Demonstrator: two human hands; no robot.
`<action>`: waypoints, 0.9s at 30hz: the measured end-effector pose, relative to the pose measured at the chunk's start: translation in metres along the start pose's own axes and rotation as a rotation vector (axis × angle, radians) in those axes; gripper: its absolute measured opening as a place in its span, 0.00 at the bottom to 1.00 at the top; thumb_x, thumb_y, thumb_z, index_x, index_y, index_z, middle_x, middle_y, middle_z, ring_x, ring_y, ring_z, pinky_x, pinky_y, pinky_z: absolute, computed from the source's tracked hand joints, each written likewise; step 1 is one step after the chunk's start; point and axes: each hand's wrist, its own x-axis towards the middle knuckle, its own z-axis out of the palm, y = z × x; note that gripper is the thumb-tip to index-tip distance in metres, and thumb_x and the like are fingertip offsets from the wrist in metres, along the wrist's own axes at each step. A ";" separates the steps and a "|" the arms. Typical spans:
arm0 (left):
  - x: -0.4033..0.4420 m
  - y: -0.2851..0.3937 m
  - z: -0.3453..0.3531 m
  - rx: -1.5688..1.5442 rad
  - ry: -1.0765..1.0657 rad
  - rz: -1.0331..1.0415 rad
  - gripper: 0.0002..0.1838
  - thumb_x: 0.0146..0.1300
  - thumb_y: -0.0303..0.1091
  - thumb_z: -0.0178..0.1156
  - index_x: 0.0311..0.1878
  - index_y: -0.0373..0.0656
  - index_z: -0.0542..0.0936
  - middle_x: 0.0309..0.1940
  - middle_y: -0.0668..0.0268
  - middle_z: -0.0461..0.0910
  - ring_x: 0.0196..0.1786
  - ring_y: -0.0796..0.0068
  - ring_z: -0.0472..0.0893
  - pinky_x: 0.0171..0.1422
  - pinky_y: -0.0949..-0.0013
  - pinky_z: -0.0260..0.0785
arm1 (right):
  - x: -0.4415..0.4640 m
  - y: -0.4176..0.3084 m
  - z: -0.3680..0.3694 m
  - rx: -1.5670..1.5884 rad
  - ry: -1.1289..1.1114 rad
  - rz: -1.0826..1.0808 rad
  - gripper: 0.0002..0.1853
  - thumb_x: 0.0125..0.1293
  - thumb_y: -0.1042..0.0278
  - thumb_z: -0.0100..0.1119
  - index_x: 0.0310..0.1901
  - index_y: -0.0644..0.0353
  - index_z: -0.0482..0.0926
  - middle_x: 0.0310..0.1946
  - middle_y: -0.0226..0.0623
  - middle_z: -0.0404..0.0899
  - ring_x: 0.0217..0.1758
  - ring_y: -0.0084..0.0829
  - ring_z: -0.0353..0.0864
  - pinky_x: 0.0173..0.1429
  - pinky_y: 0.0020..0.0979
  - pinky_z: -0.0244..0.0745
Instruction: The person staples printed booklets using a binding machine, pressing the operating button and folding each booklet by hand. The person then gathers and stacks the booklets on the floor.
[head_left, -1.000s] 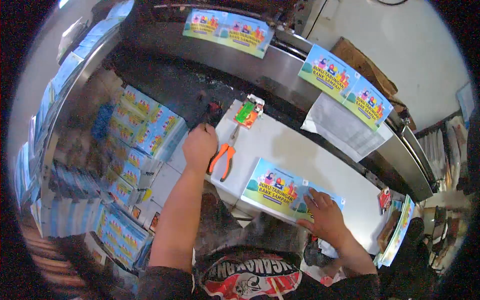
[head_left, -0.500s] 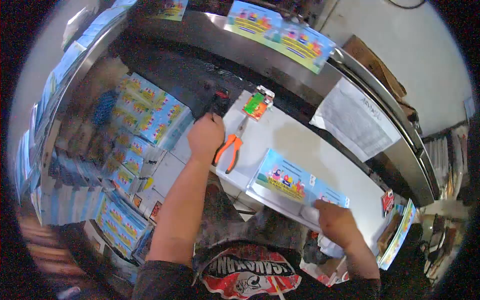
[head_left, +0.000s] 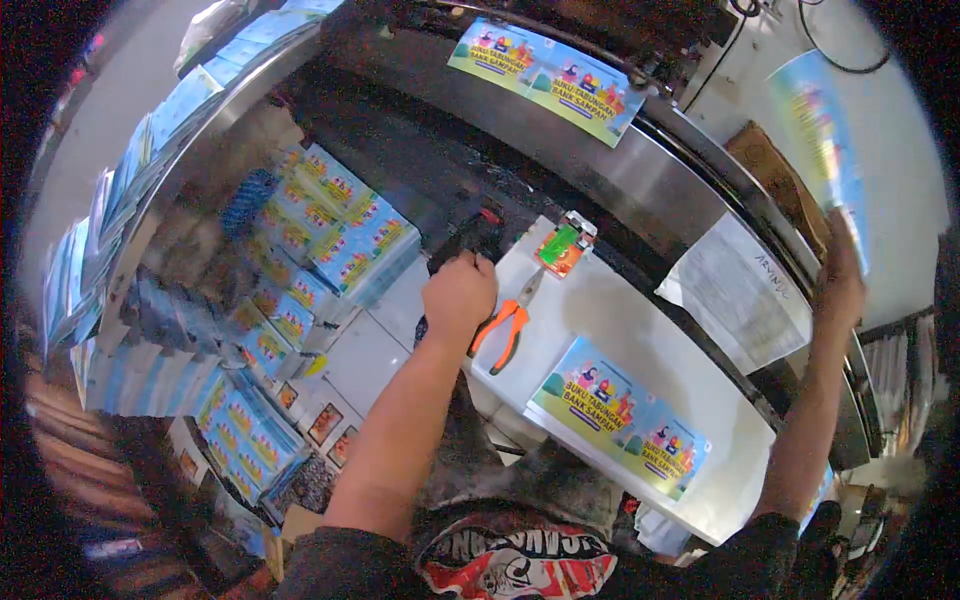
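Blue-yellow sheet [head_left: 822,135] in right hand [head_left: 843,275], long axis steep, upper end leftward.

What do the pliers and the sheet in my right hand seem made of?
Pliers: likely steel, from the grey metallic nose; orange-and-black handles, probably plastic or rubber. Sheet in your right hand: likely paper or card, being thin and colour-printed; blur hides its finish.

The wall [head_left: 900,225] is pale, the floor [head_left: 368,352] light-tiled.

Pliers [head_left: 512,309]: one; handwritten paper [head_left: 738,298]: one; printed sheets [head_left: 620,420]: stacked, uncountable.
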 end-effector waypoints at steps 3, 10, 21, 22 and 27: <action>0.000 -0.001 0.000 -0.020 0.027 0.013 0.21 0.67 0.45 0.47 0.41 0.39 0.83 0.39 0.47 0.83 0.41 0.46 0.84 0.50 0.49 0.76 | -0.042 0.005 0.046 -0.190 -0.215 -0.069 0.22 0.66 0.80 0.50 0.60 0.51 0.77 0.58 0.42 0.78 0.59 0.42 0.80 0.62 0.39 0.74; 0.001 -0.005 0.008 -0.033 0.030 0.009 0.21 0.67 0.45 0.47 0.37 0.39 0.83 0.37 0.48 0.84 0.41 0.46 0.84 0.49 0.49 0.76 | -0.145 -0.083 -0.007 0.170 -0.753 0.156 0.28 0.55 0.62 0.70 0.59 0.56 0.76 0.53 0.49 0.80 0.56 0.49 0.79 0.62 0.42 0.74; 0.002 -0.003 0.008 -0.011 0.029 0.036 0.22 0.68 0.44 0.44 0.41 0.39 0.83 0.38 0.48 0.84 0.42 0.47 0.84 0.50 0.50 0.76 | -0.231 -0.161 -0.070 0.248 -1.002 -0.167 0.37 0.53 0.47 0.70 0.61 0.59 0.72 0.67 0.44 0.68 0.66 0.48 0.69 0.66 0.46 0.68; 0.001 -0.003 0.004 0.002 0.004 0.027 0.22 0.69 0.45 0.43 0.41 0.39 0.83 0.38 0.48 0.84 0.42 0.47 0.84 0.50 0.50 0.76 | -0.226 -0.159 -0.070 0.301 -1.025 -0.165 0.35 0.54 0.50 0.70 0.61 0.59 0.73 0.67 0.42 0.69 0.66 0.48 0.69 0.66 0.45 0.69; -0.002 -0.001 -0.002 0.011 -0.015 0.020 0.22 0.69 0.45 0.43 0.41 0.38 0.83 0.40 0.48 0.84 0.42 0.47 0.84 0.50 0.50 0.76 | -0.182 -0.153 -0.087 0.403 -1.227 -0.021 0.23 0.59 0.62 0.63 0.57 0.58 0.76 0.55 0.45 0.78 0.54 0.48 0.79 0.58 0.45 0.75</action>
